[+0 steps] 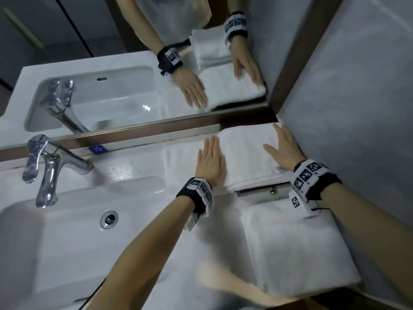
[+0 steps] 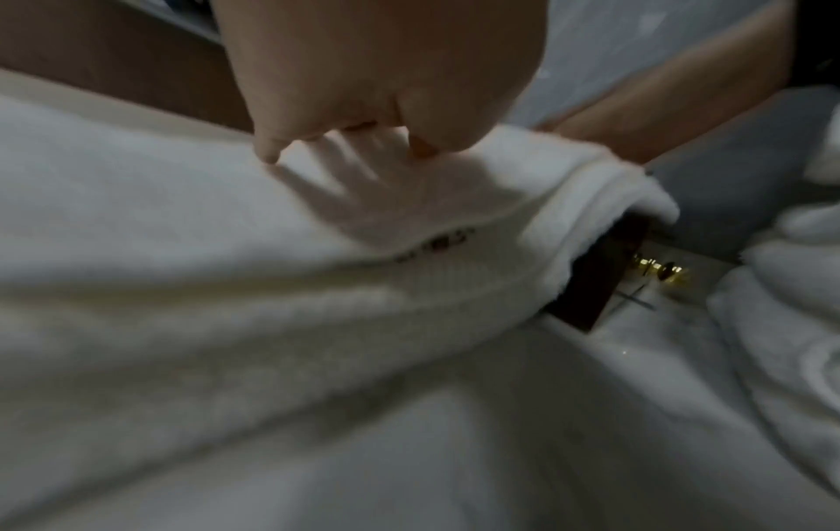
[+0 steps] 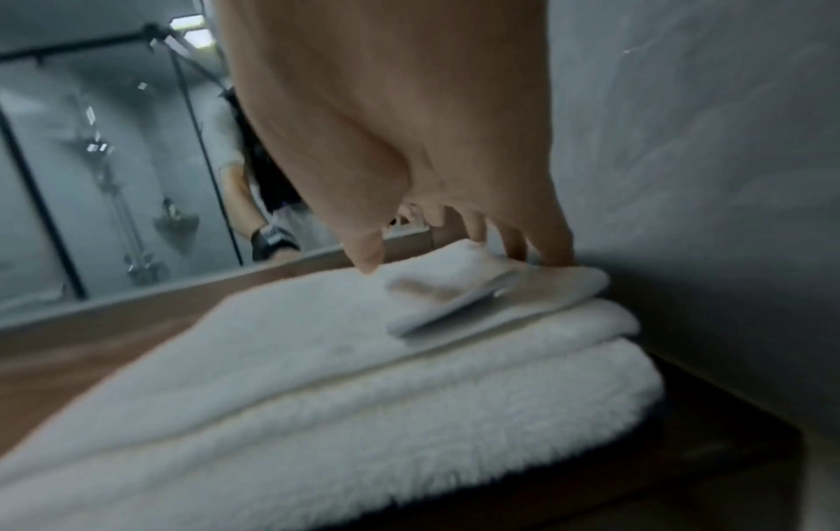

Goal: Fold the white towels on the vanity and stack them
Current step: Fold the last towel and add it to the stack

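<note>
A white towel [image 1: 243,157] lies partly folded on the vanity against the mirror frame, near the right wall. My left hand [image 1: 211,158] lies flat on its left part, fingers straight, pointing at the mirror. My right hand [image 1: 285,148] presses flat on its right part next to the wall. In the right wrist view the towel [image 3: 318,377] shows several layers and a small label [image 3: 450,305] under my right hand's fingertips [image 3: 552,257]. In the left wrist view my left hand [image 2: 345,143] touches the towel [image 2: 227,287]. A stack of folded white towels [image 1: 295,249] sits nearer me at the right.
The sink basin [image 1: 55,242] with its drain [image 1: 109,218] and a chrome tap [image 1: 49,166] take up the left. The mirror [image 1: 134,63] runs along the back, the grey wall [image 1: 357,108] along the right. A dark box with a brass knob [image 1: 272,190] sits under the towel's near edge.
</note>
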Demonstrator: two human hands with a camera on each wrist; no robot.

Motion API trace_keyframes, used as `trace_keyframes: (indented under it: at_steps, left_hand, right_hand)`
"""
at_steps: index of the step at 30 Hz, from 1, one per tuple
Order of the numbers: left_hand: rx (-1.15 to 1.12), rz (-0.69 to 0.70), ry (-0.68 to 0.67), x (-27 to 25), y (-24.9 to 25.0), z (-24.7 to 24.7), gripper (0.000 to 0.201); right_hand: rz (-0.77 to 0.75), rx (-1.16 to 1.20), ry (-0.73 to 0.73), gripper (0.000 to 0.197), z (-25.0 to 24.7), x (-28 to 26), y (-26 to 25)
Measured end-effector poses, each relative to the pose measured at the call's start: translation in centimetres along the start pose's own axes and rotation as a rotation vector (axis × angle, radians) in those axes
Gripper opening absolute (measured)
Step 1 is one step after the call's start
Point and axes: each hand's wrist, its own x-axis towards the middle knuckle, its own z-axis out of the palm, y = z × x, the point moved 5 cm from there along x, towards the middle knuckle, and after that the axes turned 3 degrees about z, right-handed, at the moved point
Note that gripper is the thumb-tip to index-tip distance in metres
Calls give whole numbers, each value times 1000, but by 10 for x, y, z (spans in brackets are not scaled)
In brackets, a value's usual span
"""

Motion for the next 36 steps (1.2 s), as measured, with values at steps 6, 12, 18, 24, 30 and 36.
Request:
trace_keyframes:
  at_steps: [6,12,18,24,30,36]
  left_hand:
    - [230,-175,-90,7,-22,27,67]
    - [204,-70,-54,17,-11,16,73]
    - [232,-50,-200,15,-15,33,63]
    - [303,-102,-276,26,-9,29,70]
    - [251,-17,-11,-3,-41,-18,66]
    - [-320,-650,419,-67,-123,-65,56]
  right_hand:
    - [210,80,5,75,-5,-14,33]
    - [271,215,-37,69,7,-11,29]
    - [382,322,-159,62,13,-9,25]
    - [178,707,-132,44,-3,-17,-10]
    - [-16,671,-195,43,-21,-29,-60]
    - [-152,641,-322,55,2,-37,-121]
